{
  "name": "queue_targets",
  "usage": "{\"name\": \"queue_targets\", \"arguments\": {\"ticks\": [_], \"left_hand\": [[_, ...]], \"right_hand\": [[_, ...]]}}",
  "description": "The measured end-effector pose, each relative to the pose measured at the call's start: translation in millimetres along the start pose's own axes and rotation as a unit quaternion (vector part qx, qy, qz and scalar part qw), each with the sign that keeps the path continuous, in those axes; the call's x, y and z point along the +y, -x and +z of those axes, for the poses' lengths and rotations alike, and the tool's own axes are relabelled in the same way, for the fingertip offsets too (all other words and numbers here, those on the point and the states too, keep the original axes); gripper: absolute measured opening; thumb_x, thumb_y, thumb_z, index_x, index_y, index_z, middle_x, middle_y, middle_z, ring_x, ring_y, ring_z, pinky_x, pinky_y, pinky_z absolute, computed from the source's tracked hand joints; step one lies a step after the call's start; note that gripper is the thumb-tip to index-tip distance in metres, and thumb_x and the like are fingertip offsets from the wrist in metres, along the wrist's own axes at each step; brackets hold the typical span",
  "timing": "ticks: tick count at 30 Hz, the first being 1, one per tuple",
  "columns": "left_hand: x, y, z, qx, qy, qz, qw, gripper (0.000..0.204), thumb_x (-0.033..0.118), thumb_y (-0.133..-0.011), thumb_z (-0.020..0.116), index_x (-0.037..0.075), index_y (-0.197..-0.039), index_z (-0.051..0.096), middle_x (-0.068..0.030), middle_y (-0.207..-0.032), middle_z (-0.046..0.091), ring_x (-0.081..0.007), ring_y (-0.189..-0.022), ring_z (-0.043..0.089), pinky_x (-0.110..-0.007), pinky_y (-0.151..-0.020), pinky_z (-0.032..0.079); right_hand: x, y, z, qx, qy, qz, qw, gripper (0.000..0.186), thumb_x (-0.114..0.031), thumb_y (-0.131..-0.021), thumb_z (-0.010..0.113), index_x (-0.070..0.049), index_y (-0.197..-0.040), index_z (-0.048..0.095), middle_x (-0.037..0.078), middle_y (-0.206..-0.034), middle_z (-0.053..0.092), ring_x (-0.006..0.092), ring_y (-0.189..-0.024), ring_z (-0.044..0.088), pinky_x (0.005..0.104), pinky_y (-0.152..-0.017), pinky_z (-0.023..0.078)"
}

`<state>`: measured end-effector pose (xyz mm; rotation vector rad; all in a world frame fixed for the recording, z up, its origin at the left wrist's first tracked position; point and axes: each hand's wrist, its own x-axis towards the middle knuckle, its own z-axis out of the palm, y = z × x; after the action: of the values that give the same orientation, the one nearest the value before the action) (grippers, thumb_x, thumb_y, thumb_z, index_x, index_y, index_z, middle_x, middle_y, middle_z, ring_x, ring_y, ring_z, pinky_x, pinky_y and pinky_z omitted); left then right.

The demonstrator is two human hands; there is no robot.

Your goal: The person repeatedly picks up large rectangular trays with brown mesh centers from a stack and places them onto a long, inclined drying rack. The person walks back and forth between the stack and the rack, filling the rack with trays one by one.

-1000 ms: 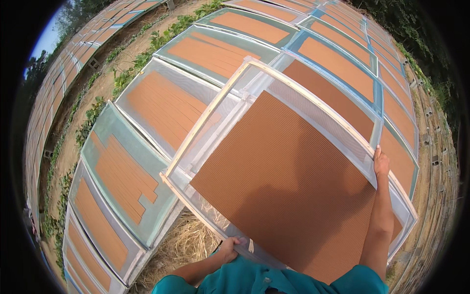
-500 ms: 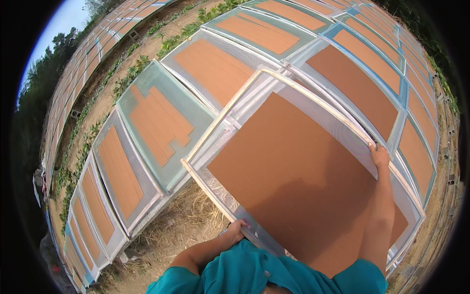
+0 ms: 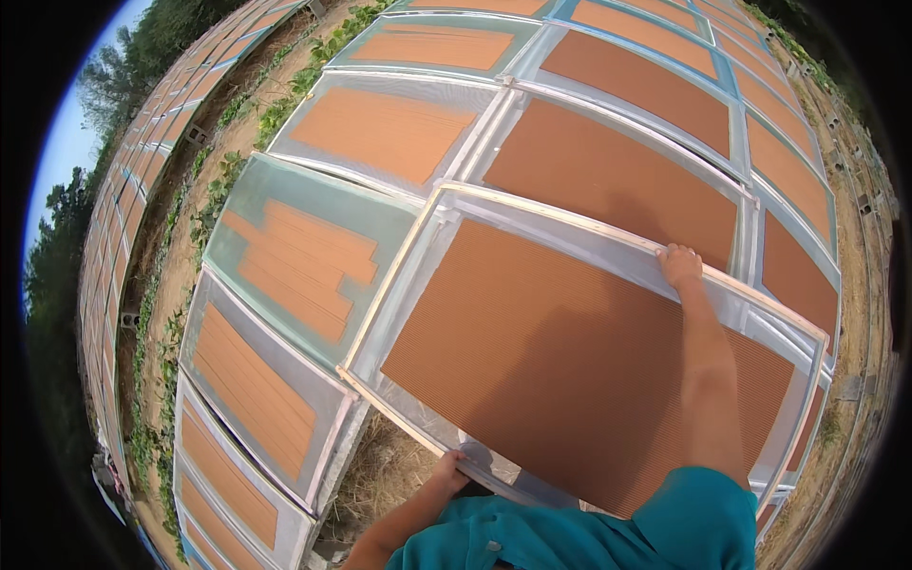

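I hold a large wood-framed mesh screen [image 3: 556,215] in both hands. Across its mesh lies a wide dark brown layer [image 3: 522,313] of fine parallel ridges, partly under my shadow. My right hand [image 3: 682,264] reaches over the layer, its fingers wrapped over the far rail right of the middle. At the near rail, my left hand [image 3: 450,468] is closed on the edge by the left part of the frame. The screen's left corner borders a green mesh screen [image 3: 228,261] bearing lighter brown strips. Just beyond the far rail, another screen carries a dark brown layer [image 3: 608,176].
Rows of similar screens stretch ahead and to the left, some with blue rims [image 3: 727,76]. Dry straw [image 3: 385,465] covers ground below the left rail. A dirt strip with green plants [image 3: 214,199] separates this row from another; concrete blocks [image 3: 864,204] stand at right.
The held screen has come down and levelled beside the neighbouring screens. My right hand has shifted left and farther away with the far rail; my left hand still grips the near rail.
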<state>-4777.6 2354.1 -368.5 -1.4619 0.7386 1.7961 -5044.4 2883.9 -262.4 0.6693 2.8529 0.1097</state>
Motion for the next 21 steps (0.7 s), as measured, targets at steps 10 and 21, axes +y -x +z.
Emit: {"name": "queue_targets", "arguments": {"ticks": [10,21], "left_hand": [[36,-5,-70,0.087,-0.037,0.016,0.995,0.01,0.007,-0.073,0.043,0.002,-0.083,0.044,-0.014,-0.082,0.048,-0.0311,-0.076,0.05,-0.047,-0.078,0.044],[48,-27,-64,0.083,-0.116,-0.068,0.987,0.022,0.015,-0.07,0.044,0.007,-0.09,0.047,-0.0104,-0.096,0.052,-0.0292,-0.096,0.049,-0.055,-0.089,0.033]], "right_hand": [[-45,23,45,-0.112,-0.038,0.011,0.993,0.049,-0.045,-0.085,0.04,-0.004,-0.106,0.055,0.014,-0.111,0.055,0.0279,-0.107,0.049,0.0428,-0.09,0.035],[-29,-24,198,-0.201,-0.155,0.029,0.967,0.051,-0.046,-0.084,0.044,-0.004,-0.112,0.052,0.013,-0.115,0.051,0.0255,-0.114,0.043,0.0392,-0.097,0.027]]}}
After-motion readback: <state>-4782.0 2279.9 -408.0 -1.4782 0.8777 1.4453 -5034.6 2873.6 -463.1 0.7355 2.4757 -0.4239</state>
